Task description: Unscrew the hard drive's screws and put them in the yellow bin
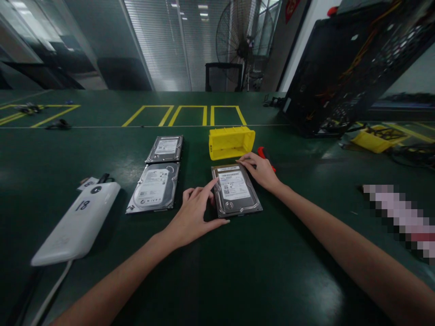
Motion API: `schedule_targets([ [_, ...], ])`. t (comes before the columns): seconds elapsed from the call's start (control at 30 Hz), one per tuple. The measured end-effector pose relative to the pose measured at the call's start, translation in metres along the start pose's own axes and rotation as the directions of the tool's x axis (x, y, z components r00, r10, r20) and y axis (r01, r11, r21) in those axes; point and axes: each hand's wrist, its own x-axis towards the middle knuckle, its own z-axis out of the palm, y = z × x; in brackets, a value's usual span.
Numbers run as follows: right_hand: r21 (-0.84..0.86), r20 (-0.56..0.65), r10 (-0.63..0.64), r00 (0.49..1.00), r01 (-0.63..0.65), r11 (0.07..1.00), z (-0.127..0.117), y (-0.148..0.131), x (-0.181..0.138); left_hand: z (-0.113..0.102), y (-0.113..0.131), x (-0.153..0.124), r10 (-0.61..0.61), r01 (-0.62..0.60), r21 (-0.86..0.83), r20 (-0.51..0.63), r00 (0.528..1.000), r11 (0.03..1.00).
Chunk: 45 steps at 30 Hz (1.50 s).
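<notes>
1. Nearest, the left hand (pixel 192 213) is holding its thumb and forefinger spread wide, the forefinger meeting the left edge of the hard drive (pixel 235 190) and the thumb lying by its near edge, seemingly to steady it.
2. The hard drive is lying flat on the green table (pixel 210 280) between the hands, showing a grey metal cover, curved ridges and a large white printed label.
3. The right hand (pixel 260 172) is resting its bunched fingertips at the far edge; whether they are pinching it, one cannot tell.
4. At left, a nearer drive (pixel 154 186) and a farther drive (pixel 165 148) are lying end to end, labels up, probably for neatness.
5. Beyond, a yellow bin (pixel 232 131) is sitting beside a red-handled tool (pixel 267 158), perhaps for easy reach.
</notes>
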Motion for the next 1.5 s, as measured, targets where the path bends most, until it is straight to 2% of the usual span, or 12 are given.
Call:
schedule_targets([
  [0.37,0.041,-0.011,0.069,0.998,-0.068,0.997,0.0007,0.0012,0.002,0.0003,0.0,-0.0004,0.013,-0.013,0.006,-0.004,1.0,1.0],
  [0.87,-0.012,-0.023,0.091,0.996,-0.091,0.996,0.0038,0.0072,0.0022,0.0032,-0.0001,-0.0002,0.008,-0.008,-0.017,-0.038,0.999,1.0],
  [1.5,0.048,0.014,0.018,1.0,-0.019,0.999,0.0011,0.0067,-0.0008,0.0017,-0.0009,-0.0002,0.0,0.0,-0.03,-0.007,1.0,1.0],
])
